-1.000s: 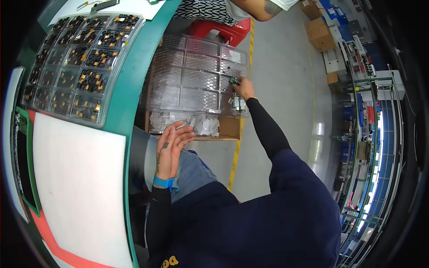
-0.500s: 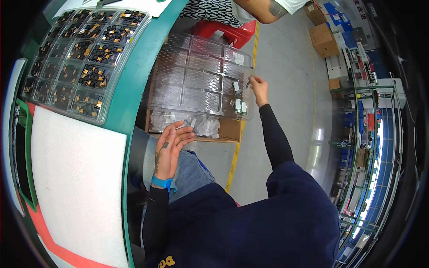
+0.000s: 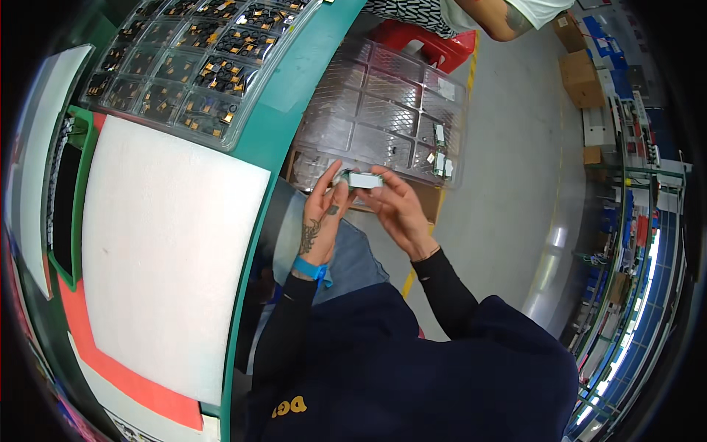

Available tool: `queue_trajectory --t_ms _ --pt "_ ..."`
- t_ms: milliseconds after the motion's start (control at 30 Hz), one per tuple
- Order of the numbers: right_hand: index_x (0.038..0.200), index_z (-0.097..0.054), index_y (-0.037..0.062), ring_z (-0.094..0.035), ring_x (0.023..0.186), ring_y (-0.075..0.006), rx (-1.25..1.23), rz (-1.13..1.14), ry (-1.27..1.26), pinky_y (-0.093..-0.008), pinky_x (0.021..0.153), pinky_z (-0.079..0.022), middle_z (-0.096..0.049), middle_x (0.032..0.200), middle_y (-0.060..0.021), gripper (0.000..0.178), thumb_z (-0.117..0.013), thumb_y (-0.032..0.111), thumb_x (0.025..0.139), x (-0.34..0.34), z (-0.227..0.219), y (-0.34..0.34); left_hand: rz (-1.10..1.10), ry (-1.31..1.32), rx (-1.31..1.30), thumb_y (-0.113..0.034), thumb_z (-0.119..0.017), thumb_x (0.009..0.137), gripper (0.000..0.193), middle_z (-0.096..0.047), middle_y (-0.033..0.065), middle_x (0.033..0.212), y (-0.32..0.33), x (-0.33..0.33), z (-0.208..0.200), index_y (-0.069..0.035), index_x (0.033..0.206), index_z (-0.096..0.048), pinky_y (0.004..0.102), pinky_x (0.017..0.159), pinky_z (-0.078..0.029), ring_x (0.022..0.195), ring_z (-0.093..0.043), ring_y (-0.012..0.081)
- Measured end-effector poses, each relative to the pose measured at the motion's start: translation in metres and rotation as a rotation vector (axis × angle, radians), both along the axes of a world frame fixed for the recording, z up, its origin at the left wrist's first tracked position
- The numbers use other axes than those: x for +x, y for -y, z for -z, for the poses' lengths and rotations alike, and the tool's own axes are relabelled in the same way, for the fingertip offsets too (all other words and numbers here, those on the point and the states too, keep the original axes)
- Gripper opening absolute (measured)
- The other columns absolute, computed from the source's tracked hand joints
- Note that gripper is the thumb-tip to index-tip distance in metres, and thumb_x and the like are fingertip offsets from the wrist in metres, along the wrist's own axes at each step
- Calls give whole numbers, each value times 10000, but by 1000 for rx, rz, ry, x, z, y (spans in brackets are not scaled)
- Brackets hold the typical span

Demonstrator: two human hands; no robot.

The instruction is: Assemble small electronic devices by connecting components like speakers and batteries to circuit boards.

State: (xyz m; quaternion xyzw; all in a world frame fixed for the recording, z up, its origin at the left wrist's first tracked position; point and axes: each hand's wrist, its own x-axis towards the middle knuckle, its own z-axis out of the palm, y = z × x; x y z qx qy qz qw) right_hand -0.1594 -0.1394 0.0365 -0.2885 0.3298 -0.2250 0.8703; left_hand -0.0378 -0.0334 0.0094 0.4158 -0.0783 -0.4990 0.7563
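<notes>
In front of me both hands hold a small circuit board with a white rectangular top [image 3: 364, 180]. My left hand [image 3: 322, 217] has its fingers closed at the board's left end, with a blue band around the wrist. The fingertips of my right hand [image 3: 403, 214] pinch its right end. Just beyond the hands lies a clear plastic compartment tray [image 3: 383, 114]. A few similar small boards [image 3: 442, 163] rest in its right-hand compartments. Beneath the tray, a cardboard box [image 3: 425, 205] shows in part; my hands hide much of its near side.
On the green table [image 3: 283, 110] to the left stand a tray of small black and orange parts [image 3: 210, 81] and a white foam sheet [image 3: 169, 243]. A green bin [image 3: 87, 199] is farther left. A red stool [image 3: 431, 48] and another person's arm [image 3: 493, 18] are beyond.
My right hand has come back from the tray's right edge to meet my left hand. A small board is now between them. The view has shifted left.
</notes>
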Motion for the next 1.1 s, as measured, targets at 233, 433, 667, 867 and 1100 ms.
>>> queue_trajectory --t_ms 233,433,667,867,1100 --pt "1315 -585 5 -671 998 -194 -183 63 -195 -315 924 -543 -682 1143 -123 367 -663 -1 956 13 -9 -14 -39 -78 -124 -250 -639 1048 548 -650 179 1305 -5 9 0 13 1494 -463 350 1079 -513 1202 -634 212" --pt "1157 -695 -2 -607 808 -167 -1117 -34 -560 -287 737 -492 -681 1004 -89 230 -710 27 929 22 -34 -1 -8 -114 -124 -270 -643 1044 558 -652 157 1292 -7 8 2 15 1493 -474 332 1046 -545 1139 -661 181" --pt "953 -759 -4 -556 666 -172 -1378 -460 -494 -289 626 -453 -675 892 -81 72 -733 24 892 37 -57 10 18 -150 -101 -247 -681 1021 554 -681 141 1230 -10 10 6 23 1473 -507 334 978 -595 1065 -692 178" --pt "982 -756 -4 -543 615 -182 -1377 -487 -484 -297 586 -448 -673 861 -83 97 -732 27 893 35 -50 15 40 -136 -79 -238 -687 1017 563 -683 141 1230 -10 9 7 21 1481 -501 334 968 -600 1055 -698 179" --pt "952 -750 -16 -553 639 -180 -1337 -470 -404 -293 598 -450 -680 872 -74 76 -722 20 891 33 -45 23 26 -114 -86 -233 -691 1014 571 -664 163 1302 -7 10 1 13 1490 -496 325 978 -590 1072 -694 183"
